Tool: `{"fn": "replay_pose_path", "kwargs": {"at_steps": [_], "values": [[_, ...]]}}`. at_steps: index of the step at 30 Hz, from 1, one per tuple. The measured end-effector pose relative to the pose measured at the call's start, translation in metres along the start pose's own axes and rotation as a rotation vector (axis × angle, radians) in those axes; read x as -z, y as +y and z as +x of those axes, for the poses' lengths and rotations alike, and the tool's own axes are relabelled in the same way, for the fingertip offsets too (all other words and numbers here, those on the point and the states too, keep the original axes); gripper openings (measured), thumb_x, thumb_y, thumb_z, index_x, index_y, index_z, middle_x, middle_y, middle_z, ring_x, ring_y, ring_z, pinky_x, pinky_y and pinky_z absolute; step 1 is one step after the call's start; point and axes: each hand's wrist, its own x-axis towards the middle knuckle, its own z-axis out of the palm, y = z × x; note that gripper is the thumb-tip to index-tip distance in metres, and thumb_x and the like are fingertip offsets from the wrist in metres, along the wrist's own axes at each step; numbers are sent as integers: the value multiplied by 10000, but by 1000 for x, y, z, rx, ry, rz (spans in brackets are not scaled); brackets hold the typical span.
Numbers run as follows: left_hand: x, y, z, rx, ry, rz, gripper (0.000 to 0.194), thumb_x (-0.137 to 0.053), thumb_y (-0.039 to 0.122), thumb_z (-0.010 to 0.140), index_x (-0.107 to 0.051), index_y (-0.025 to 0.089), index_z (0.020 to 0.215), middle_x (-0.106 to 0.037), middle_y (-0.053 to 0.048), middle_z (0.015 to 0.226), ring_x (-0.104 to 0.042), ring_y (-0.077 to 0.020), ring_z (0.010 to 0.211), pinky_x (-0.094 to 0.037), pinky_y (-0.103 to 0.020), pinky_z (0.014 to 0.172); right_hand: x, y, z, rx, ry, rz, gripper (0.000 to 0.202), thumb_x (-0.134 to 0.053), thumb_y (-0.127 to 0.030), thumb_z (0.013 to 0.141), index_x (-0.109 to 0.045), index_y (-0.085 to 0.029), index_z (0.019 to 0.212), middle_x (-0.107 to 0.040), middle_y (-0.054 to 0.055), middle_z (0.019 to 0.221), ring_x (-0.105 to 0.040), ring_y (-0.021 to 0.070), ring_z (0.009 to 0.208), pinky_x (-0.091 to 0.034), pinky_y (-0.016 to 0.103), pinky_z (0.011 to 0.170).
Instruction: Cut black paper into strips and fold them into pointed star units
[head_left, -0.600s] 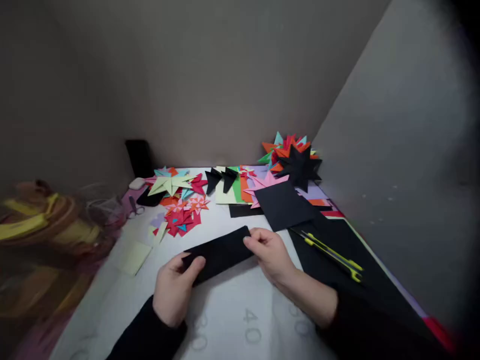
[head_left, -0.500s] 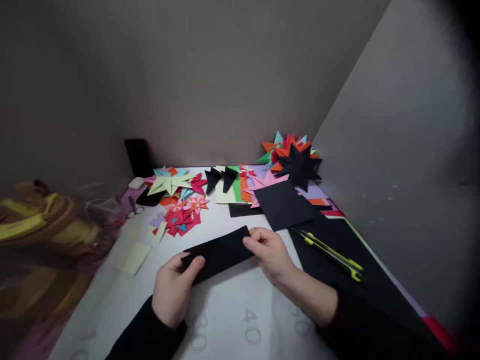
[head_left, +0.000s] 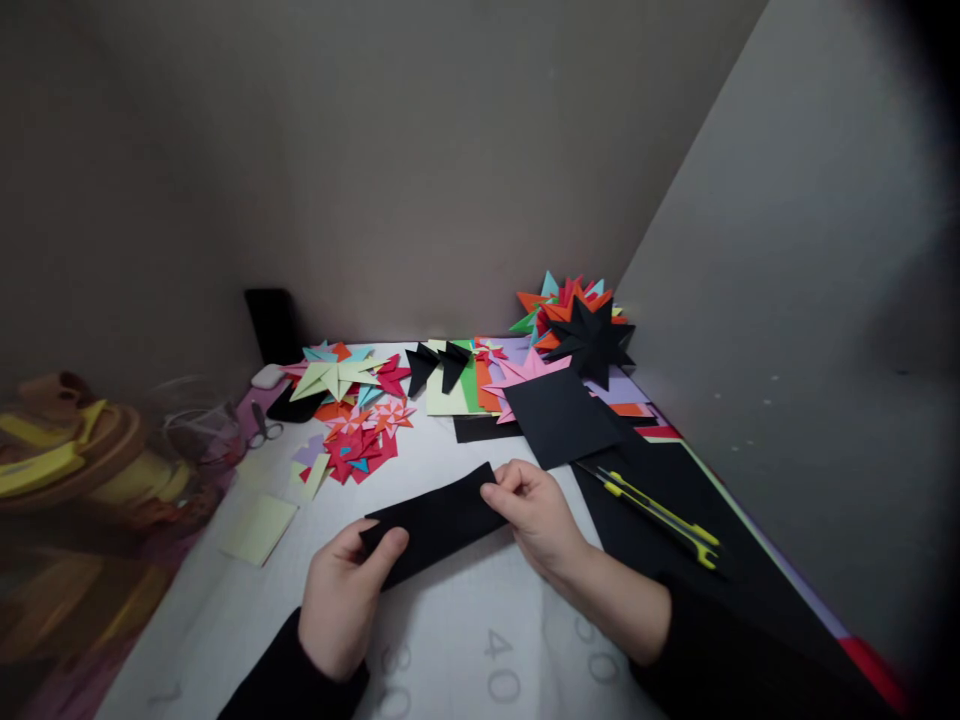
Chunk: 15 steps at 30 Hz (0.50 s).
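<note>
A long black paper rectangle (head_left: 435, 528) is held tilted above the white table, its right end higher than its left. My left hand (head_left: 346, 590) pinches its left end, thumb on the upper face and fingers hidden behind. At the upper right corner, my right hand (head_left: 538, 512) grips the same paper between thumb and curled fingers. Just beyond my right hand lies a black paper square (head_left: 562, 415). To the right, a yellow utility knife (head_left: 660, 518) rests on large black paper sheets (head_left: 720, 570).
Folded paper stars (head_left: 337, 378) in several colours are heaped at the back left, near scissors (head_left: 264, 428). Two black folded pieces (head_left: 453, 366) lie mid-back. A black star (head_left: 594, 340) leans on colourful ones by the wall. Pale green paper squares (head_left: 259, 528) lie left; a cluttered container (head_left: 82, 450) stands beyond.
The whole view has shifted slightly, with the scene sitting a little lower. Both hands keep the same hold on the black paper, which looks almost unmoved.
</note>
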Motion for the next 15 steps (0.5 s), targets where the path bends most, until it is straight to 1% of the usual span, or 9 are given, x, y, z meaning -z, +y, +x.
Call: {"fn": "replay_pose_path", "kwargs": {"at_steps": [3,7,10,15], "values": [[2,-1,0,17,-17,13,324,-715,445,644,-645,152,764,-666,-27,714,-563,-169,679,-439,-245,622,0,-1,0,-11,5,20,309,-707,-200,659,-408,-195,582,-413,-65,587,-353,93,549,-270,238,541],[2,-2,2,18,-24,-2,327,-719,448,636,-647,151,753,-660,-27,703,-558,-170,676,-433,-246,623,-2,-6,1,-70,13,34,287,-728,-216,629,-442,-209,661,-437,-68,602,-373,94,543,-286,230,536],[1,-3,3,12,-27,-39,310,-726,433,634,-647,155,747,-661,-24,713,-560,-168,689,-435,-243,639,-3,-9,1,-87,19,51,295,-740,-218,604,-455,-212,677,-451,-66,615,-389,95,549,-307,227,539],[0,-4,3,25,-37,-83,291,-730,412,640,-645,155,744,-652,-18,704,-555,-160,685,-435,-237,635,-3,-9,1,-82,6,71,283,-738,-196,611,-466,-210,685,-459,-63,626,-394,90,563,-318,219,547]]}}
